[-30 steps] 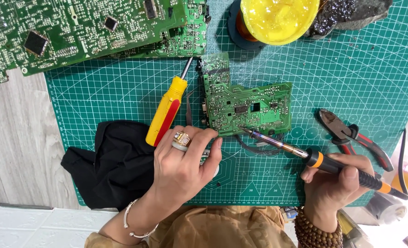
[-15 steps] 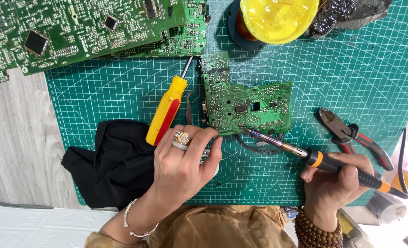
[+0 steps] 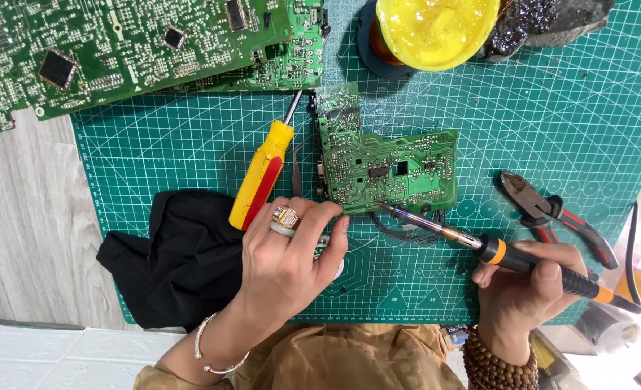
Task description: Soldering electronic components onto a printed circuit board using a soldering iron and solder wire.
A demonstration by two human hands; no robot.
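Note:
A small green circuit board (image 3: 385, 166) lies on the green cutting mat (image 3: 190, 144). My left hand (image 3: 291, 253), with a ring on it, rests on the mat just below the board's lower left corner; its fingertips touch that edge and something small is partly hidden under the fingers. My right hand (image 3: 526, 285) grips a black and orange soldering iron (image 3: 479, 245), whose tip meets the board's lower edge. A yellow and red screwdriver (image 3: 263, 173) lies just left of the board, beside my left hand.
A large green circuit board (image 3: 118, 43) covers the top left. A yellow round container (image 3: 436, 29) and a dark lump (image 3: 544, 25) sit at the top. Red-handled pliers (image 3: 551, 213) lie at the right, a black cloth (image 3: 176, 253) at the lower left.

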